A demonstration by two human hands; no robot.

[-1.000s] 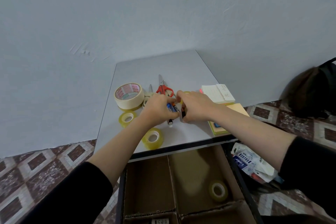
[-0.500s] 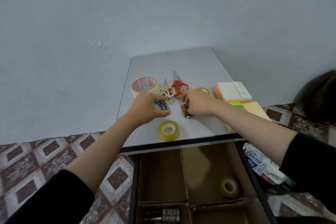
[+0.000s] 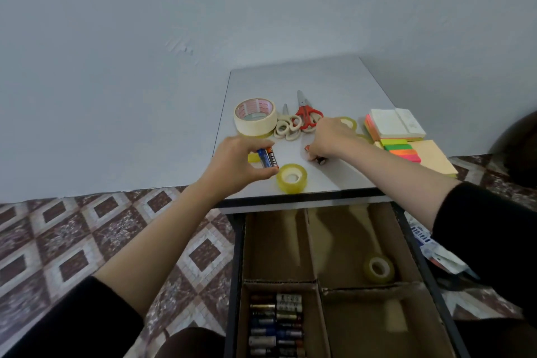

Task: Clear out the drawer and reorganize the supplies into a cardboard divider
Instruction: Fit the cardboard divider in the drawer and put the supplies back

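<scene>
My left hand (image 3: 238,164) pinches two batteries (image 3: 268,157), one blue and one orange, above the grey tabletop (image 3: 313,78). To the right, my right hand (image 3: 329,138) curls around another battery (image 3: 319,160) lying on the table; only its end shows. Below the table the drawer stands open with a cardboard divider (image 3: 318,288) inside. Its near left compartment holds several batteries (image 3: 276,325). A clear tape roll (image 3: 377,269) lies in the far right compartment.
On the table lie a masking tape roll (image 3: 255,119), a clear tape roll (image 3: 292,178) near the front edge, cream scissors (image 3: 286,126), red scissors (image 3: 308,115), a second clear tape roll (image 3: 348,123) and sticky-note pads (image 3: 395,128). Packets (image 3: 427,244) lie on the floor at right.
The camera tilted down, bringing the battery compartment into view. My hands have drawn apart: the left pulled back toward the table's front with its batteries, the right stays on a battery.
</scene>
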